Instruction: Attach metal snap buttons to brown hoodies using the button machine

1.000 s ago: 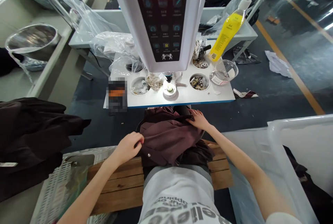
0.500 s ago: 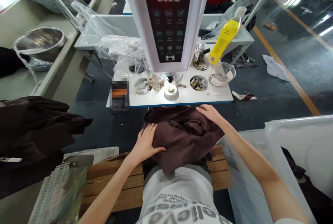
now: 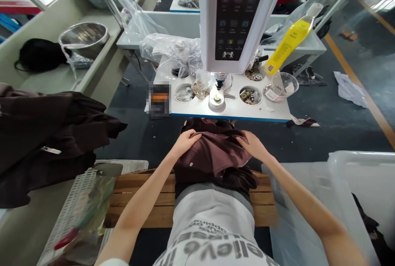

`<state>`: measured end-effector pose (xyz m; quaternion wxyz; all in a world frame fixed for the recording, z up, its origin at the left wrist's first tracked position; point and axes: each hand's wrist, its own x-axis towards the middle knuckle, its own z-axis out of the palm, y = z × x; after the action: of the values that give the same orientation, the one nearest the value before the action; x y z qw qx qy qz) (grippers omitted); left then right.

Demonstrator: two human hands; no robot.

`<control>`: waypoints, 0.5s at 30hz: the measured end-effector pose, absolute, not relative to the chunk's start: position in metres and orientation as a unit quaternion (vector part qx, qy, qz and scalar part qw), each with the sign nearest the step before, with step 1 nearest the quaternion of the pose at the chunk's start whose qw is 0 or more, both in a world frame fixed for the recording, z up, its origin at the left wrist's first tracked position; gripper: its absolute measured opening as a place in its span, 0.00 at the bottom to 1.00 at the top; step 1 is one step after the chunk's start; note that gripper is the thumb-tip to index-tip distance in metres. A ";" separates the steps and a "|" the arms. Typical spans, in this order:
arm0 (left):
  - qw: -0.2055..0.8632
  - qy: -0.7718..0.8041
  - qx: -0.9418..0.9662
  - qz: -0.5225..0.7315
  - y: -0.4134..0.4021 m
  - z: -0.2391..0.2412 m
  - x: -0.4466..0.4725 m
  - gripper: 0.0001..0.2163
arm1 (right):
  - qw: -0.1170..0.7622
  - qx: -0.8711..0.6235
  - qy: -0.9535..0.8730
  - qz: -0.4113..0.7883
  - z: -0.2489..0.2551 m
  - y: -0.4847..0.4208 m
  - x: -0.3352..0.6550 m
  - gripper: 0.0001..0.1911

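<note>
A dark brown garment (image 3: 216, 155) lies bunched across my lap, below the front edge of a white table. My left hand (image 3: 185, 142) pinches its upper left part, thumb on top and the other fingers under the cloth. On the opposite side my right hand (image 3: 251, 144) is closed on the upper right part, fingers partly tucked into the folds. A small pale spot shows on the cloth near my left hand. Beyond the garment stands a white snap-press-like machine (image 3: 239, 62) marked "bretha", its head over a small round die (image 3: 217, 99).
The white table (image 3: 197, 110) has round wells holding metal parts (image 3: 250, 95). A yellow bottle (image 3: 290, 45) and a clear tub (image 3: 281, 87) stand at its right. More brown garments (image 3: 61, 130) are piled at left. A white plastic bin (image 3: 339, 175) is at right, a steel bowl (image 3: 83, 37) far left.
My left hand has gone from lying spread on the cloth to pinching it farther forward. The garment's near flap has been folded up and away from my waist. The view has shifted left.
</note>
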<state>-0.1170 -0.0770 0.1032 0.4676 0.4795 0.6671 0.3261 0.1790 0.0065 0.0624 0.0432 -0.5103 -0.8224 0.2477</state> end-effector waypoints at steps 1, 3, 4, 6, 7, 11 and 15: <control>0.483 0.659 0.472 0.331 -0.071 0.105 -0.113 0.17 | 0.050 -0.475 -0.842 0.249 0.064 0.004 0.177 0.24; 0.502 0.646 0.464 0.339 -0.066 0.113 -0.106 0.18 | 0.033 -0.445 -0.864 0.235 0.063 0.004 0.174 0.23; 0.520 0.629 0.467 0.338 -0.068 0.120 -0.103 0.18 | 0.018 -0.452 -0.865 0.216 0.061 0.007 0.173 0.24; 0.582 0.556 0.517 0.293 -0.078 0.137 -0.099 0.19 | -0.005 -0.483 -0.857 0.176 0.055 0.014 0.169 0.25; 0.621 0.495 0.558 0.242 -0.085 0.146 -0.098 0.19 | -0.010 -0.494 -0.854 0.163 0.051 0.018 0.166 0.26; 0.688 0.272 0.672 0.015 -0.119 0.168 -0.106 0.19 | -0.019 -0.443 -0.881 0.166 0.041 0.027 0.137 0.30; 0.709 0.269 0.651 -0.027 -0.140 0.154 -0.126 0.23 | -0.039 -0.379 -0.901 0.206 0.037 0.028 0.089 0.29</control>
<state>-0.1257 -0.1400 0.1541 0.7090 0.6513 0.2691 -0.0274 0.0885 0.0280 0.0370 -0.0391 -0.3789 -0.9013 0.2063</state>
